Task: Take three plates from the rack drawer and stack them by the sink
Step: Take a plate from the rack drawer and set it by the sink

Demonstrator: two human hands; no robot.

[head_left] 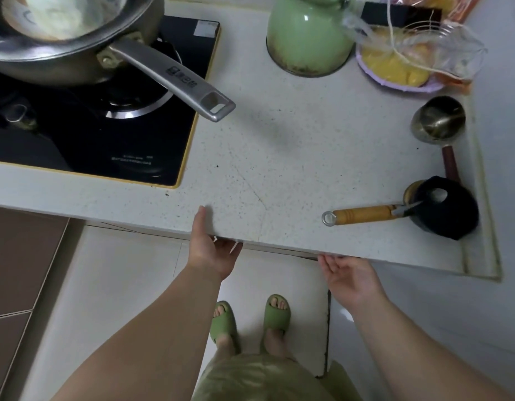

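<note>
No plate, rack drawer or sink shows in this head view. My left hand (210,250) is at the front edge of the speckled white countertop (279,169). Its thumb lies up against the edge and its fingers reach underneath. My right hand (349,279) is just below the edge further right, palm up, fingers apart, with the fingertips hidden under the counter. Neither hand visibly holds anything. Whatever sits under the counter is hidden by its overhang.
A steel pan (62,39) sits on the black gas hob (106,134), its long handle (175,76) jutting over the counter. A green kettle (308,39) and bagged yellow food (395,68) stand at the back. A small metal pot (437,120) and a black pot (447,209) stand right. My feet in green slippers (250,319) stand on pale floor tiles.
</note>
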